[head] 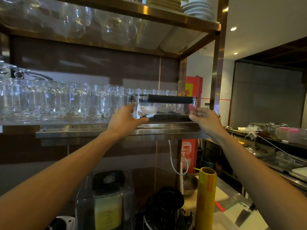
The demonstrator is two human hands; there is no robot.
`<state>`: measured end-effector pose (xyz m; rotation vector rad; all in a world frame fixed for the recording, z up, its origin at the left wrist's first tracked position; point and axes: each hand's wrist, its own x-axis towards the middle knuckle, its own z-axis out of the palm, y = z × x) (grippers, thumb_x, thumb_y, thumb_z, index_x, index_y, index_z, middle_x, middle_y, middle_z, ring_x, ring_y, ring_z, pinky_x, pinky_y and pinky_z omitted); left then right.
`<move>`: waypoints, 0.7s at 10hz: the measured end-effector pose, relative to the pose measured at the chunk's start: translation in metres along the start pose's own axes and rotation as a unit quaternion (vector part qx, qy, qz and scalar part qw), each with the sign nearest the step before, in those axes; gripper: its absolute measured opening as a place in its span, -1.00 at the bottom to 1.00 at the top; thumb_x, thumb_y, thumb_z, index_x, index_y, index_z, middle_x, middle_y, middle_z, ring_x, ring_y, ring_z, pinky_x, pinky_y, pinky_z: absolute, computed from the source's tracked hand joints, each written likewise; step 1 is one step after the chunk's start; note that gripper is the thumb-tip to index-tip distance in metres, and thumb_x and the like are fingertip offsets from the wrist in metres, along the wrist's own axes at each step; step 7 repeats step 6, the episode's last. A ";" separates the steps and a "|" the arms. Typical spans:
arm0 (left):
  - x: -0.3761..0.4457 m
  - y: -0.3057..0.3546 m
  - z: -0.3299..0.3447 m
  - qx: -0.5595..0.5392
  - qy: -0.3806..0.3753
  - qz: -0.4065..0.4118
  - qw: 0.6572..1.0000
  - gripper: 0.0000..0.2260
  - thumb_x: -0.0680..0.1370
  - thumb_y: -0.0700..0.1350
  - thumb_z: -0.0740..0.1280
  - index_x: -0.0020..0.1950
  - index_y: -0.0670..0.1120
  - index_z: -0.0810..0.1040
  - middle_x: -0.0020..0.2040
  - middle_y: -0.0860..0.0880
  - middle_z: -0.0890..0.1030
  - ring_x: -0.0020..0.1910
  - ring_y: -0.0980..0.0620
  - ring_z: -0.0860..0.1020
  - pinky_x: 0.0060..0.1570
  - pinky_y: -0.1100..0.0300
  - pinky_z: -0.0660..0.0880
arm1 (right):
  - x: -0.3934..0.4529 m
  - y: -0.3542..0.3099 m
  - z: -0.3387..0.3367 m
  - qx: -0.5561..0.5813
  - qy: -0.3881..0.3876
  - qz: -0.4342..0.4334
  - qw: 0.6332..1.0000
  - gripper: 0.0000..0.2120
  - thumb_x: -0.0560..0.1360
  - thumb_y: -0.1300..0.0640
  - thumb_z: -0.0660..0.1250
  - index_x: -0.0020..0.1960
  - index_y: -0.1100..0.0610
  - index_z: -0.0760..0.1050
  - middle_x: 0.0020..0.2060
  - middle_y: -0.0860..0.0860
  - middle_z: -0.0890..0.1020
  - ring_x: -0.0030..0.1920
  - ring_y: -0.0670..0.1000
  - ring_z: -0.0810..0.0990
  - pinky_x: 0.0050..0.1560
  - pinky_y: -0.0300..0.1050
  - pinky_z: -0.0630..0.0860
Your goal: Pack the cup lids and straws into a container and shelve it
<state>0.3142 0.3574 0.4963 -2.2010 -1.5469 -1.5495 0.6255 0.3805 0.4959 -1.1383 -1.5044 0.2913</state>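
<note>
A tall metal shelving unit point(214, 67) fills the view, its middle shelf point(93, 124) at hand height and crowded: a long row of clear glass mugs point(54, 100) runs along it from the left edge right up beside the clear container point(166, 107), so there's no spare room on that side. Above, the upper shelf carries hanging glassware point(114, 27) and a stack of white plates point(197, 9). Down below on the counter stand a blender jug point(106, 203), a black appliance point(166, 208) and an upright yellow roll of cling film point(206, 196), all under the outstretched arms. The container sits on the middle shelf near its right end, a black bar handle point(170, 99) across its top, something pale and something dark lying in its bottom. Now the hands: the left hand point(124, 119) is at the container's left end, fingers loosely spread, thumb reaching along the lower front edge and touching it. The right hand point(205, 117) is at the right end, fingers curled, fingertips at the corner; a firm grip or just contact, I cannot tell. What's inside the container is hard to read through the glare, lids and straws can't be told apart, and the small glasses point(163, 92) behind it are half hidden.
</note>
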 end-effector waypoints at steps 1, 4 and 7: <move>0.002 -0.001 0.001 0.009 0.003 -0.001 1.000 -0.27 0.45 0.20 0.52 0.52 -0.08 0.42 0.38 -0.11 0.59 0.29 -0.11 0.59 0.08 0.12 0.46 | 0.001 0.006 0.004 -0.007 0.012 -0.006 1.000 -0.63 0.59 0.12 0.44 0.38 0.10 0.53 0.22 0.01 0.65 0.21 0.00 0.60 -0.01 -0.23 0.46; 0.000 0.001 0.002 0.019 -0.005 0.020 1.000 -0.44 0.53 0.06 0.49 0.45 -0.13 0.46 0.29 -0.13 0.65 0.00 0.02 0.59 -0.01 0.15 0.47 | 0.002 0.015 0.009 -0.025 0.018 -0.015 0.999 -0.62 0.58 0.10 0.45 0.37 0.05 0.52 0.14 -0.10 0.61 0.00 -0.20 0.56 -0.12 -0.29 0.41; -0.011 -0.005 -0.014 0.032 -0.042 0.030 0.998 -0.53 0.59 -0.06 0.43 0.46 -0.17 0.46 0.28 -0.15 0.64 0.20 -0.12 0.63 0.22 -0.12 0.59 | -0.012 0.008 0.011 -0.030 0.011 -0.027 0.999 -0.59 0.56 0.07 0.47 0.38 0.05 0.50 0.00 -0.28 0.56 0.03 -0.18 0.55 -0.12 -0.33 0.38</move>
